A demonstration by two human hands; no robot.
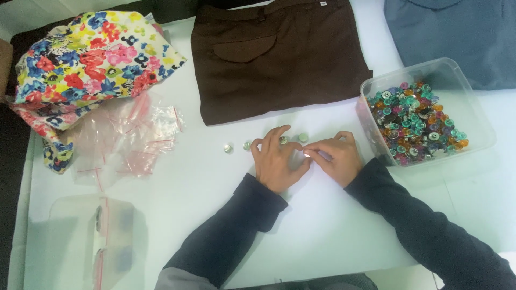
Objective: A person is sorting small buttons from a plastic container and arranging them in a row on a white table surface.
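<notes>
My left hand (277, 160) and my right hand (336, 157) rest close together on the white table (204, 177), fingertips meeting over a small shiny button (307, 154) pinched between them. Just beyond my left fingers lies a short row of small round buttons: one at the far left (228, 149), another (246, 145) beside it, and a greenish one (303, 137) near the middle. A clear plastic tub (478, 115) full of teal, orange and pink buttons stands right of my right hand.
Folded brown trousers (279, 59) lie beyond the hands, a blue-grey garment (457, 32) at the back right, a floral fabric bag (80, 64) at the back left. Small clear zip bags (129, 139) lie by it. A translucent lidded box (91, 241) sits front left.
</notes>
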